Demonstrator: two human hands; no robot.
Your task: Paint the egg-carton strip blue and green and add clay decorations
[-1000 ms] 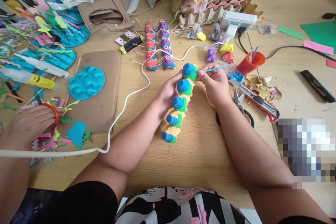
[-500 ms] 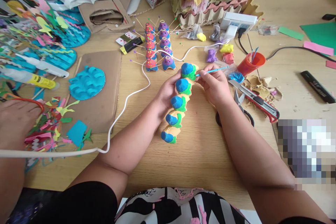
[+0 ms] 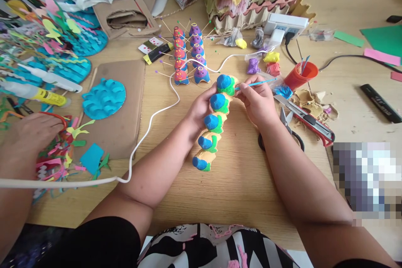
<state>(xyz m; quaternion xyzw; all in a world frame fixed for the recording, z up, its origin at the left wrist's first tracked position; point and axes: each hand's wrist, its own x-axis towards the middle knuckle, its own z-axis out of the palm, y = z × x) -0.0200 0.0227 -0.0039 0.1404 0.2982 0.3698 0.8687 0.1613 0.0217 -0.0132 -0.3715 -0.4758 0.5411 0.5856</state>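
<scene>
Over the tabletop (image 3: 241, 180), the left hand (image 3: 200, 111) grips a five-cup egg-carton strip (image 3: 213, 122) capped in blue and green, while the right hand (image 3: 258, 97) pinches a thin blue stick (image 3: 262, 82) whose tip meets the farthest cup's edge. Beyond, a red-orange cup (image 3: 300, 78) holds light-blue sticks (image 3: 304, 64), and a clear plastic bag (image 3: 250, 56) contains purple clay (image 3: 253, 66).

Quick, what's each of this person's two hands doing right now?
Left hand: closed on the far end of a yellowish egg-carton strip patched with blue and green.
Right hand: closed, pinching a thin light-blue stick.
</scene>
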